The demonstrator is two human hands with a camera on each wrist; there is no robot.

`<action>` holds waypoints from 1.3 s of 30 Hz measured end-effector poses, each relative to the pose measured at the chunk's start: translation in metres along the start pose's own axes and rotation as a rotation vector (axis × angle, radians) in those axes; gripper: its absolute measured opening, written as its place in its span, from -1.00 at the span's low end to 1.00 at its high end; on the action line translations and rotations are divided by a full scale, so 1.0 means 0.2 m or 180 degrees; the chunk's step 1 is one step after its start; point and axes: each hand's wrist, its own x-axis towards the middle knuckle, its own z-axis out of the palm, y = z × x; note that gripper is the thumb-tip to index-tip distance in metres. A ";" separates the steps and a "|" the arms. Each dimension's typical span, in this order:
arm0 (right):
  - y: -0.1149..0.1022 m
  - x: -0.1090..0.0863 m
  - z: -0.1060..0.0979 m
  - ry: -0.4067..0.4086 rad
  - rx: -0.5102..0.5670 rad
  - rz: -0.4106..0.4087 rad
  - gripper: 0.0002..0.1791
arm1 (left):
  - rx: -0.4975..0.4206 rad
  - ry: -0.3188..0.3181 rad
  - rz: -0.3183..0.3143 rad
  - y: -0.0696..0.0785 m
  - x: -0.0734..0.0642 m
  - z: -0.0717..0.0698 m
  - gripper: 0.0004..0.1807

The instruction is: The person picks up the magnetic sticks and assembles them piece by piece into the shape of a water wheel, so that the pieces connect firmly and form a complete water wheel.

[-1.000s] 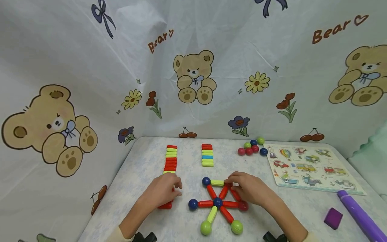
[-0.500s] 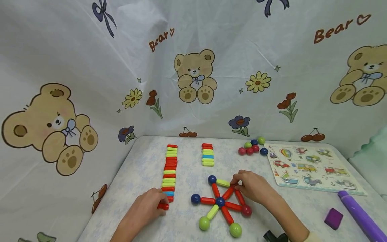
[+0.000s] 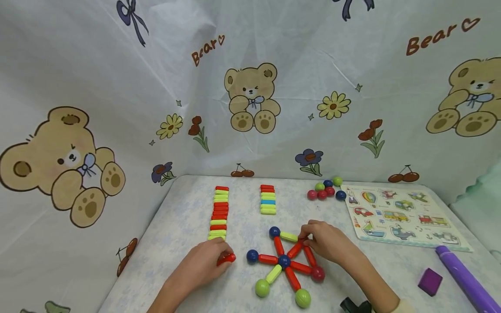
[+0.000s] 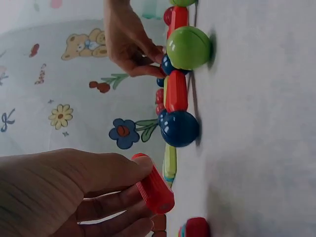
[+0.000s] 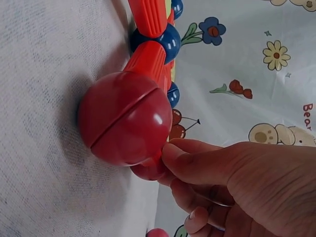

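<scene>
My left hand (image 3: 201,263) pinches a loose red rod (image 4: 155,190) between thumb and fingers, just left of a star-shaped build of rods and balls. At the star's centre is a dark blue ball (image 3: 284,261), with red and yellow-green rods running outward. Two green balls (image 3: 262,288), a blue ball (image 3: 252,256) and a crimson ball (image 3: 318,274) cap some of its arms. At its upper right corner my right hand (image 3: 326,241) pinches another crimson ball (image 5: 148,171), mostly covered by the fingers in the head view.
A column of red and yellow-green rods (image 3: 220,211) runs behind my left hand; a shorter rod column (image 3: 268,200) lies to its right. Several loose balls (image 3: 326,190) sit at the back, beside a picture board (image 3: 403,217). A purple block (image 3: 430,281) and purple tube (image 3: 469,278) lie right.
My left hand took a red rod from the near end of the column and carried it right, toward the star. The star shifted and turned slightly while my right hand kept holding its corner.
</scene>
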 end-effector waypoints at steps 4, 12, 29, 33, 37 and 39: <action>0.00 -0.01 0.00 -0.0020 0.0010 -0.0001 -0.75 | -0.0146 0.0007 0.0083 0.08 0.11 -0.02 -0.84; 0.00 -0.01 0.00 -0.0025 -0.0010 0.0044 -0.74 | -0.0429 0.0107 0.0069 0.15 0.29 0.02 -0.80; -0.01 -0.01 0.00 -0.0018 -0.0012 -0.0025 -0.75 | -0.0582 0.0140 -0.0070 0.19 0.42 0.14 -0.75; -0.02 -0.01 -0.01 -0.0031 0.0019 -0.0055 -0.75 | -0.0640 0.0103 -0.0087 0.18 0.42 0.16 -0.74; -0.01 -0.01 -0.01 -0.0026 0.0030 -0.0098 -0.75 | -0.0706 0.0065 -0.0061 0.18 0.43 0.19 -0.72; -0.01 -0.01 -0.01 -0.0018 0.0018 -0.0110 -0.75 | -0.0710 0.0073 -0.0032 0.18 0.44 0.21 -0.71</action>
